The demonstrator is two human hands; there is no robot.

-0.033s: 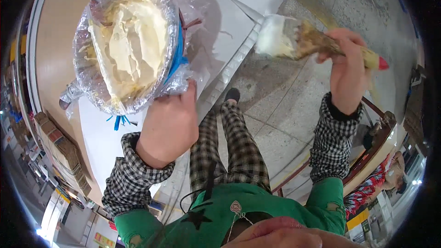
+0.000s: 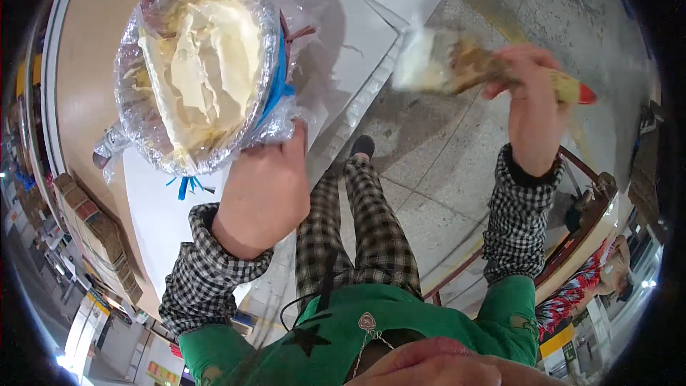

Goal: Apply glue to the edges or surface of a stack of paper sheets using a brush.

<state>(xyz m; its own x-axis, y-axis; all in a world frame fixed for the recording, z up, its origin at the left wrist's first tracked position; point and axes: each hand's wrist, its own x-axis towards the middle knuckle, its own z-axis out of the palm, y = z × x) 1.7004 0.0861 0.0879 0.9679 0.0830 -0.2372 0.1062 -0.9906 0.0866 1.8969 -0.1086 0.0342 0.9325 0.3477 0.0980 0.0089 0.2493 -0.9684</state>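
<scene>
Upper right, the right hand (image 2: 532, 82) grips a brush (image 2: 468, 68), probably light, best held by its handle (image 2: 569, 90); the left hand's (image 2: 263, 196) hold is unclear.

We wore a green top (image 2: 429, 322) with a dark star (image 2: 307, 341) on its front, and black-and-white checked sleeves (image 2: 207, 289) over a dark inner cuff (image 2: 525, 174) on our right. A silvery chain (image 2: 362, 354) bore a pale pendant (image 2: 366, 322). Our trousers (image 2: 382, 236) were dark plaid, our visible shoe (image 2: 363, 145) dark.

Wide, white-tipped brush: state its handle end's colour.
The rounded handle end is red; the head view shows it best.
</scene>
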